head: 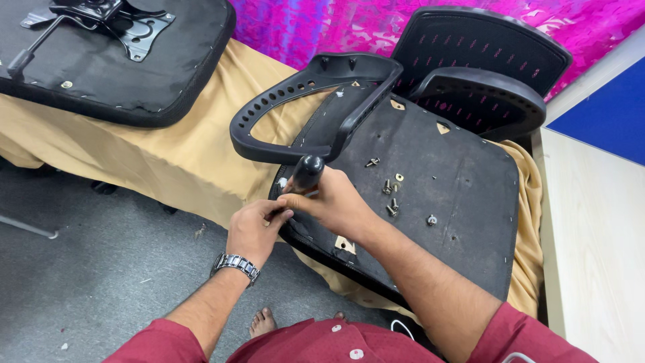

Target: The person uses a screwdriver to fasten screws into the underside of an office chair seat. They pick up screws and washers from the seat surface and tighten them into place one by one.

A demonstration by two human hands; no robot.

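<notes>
An upturned black chair seat (443, 202) lies on a tan-covered table, its underside facing up. A black plastic armrest (302, 107) rests on its left edge. My right hand (336, 202) is wrapped around a screwdriver with a black handle (307, 171), held upright at the seat's near left edge. My left hand (254, 228), with a metal watch on its wrist, pinches at the tool's lower end, right against my right hand. The tip is hidden by my fingers. Several loose screws (390, 195) lie on the seat just right of my hands.
A second upturned seat (134, 87) with a metal tilt mechanism (114, 20) lies at the far left of the table. A black mesh backrest (484, 60) stands behind the near seat. A white surface (598, 235) runs along the right. Grey carpet (87, 269) lies below.
</notes>
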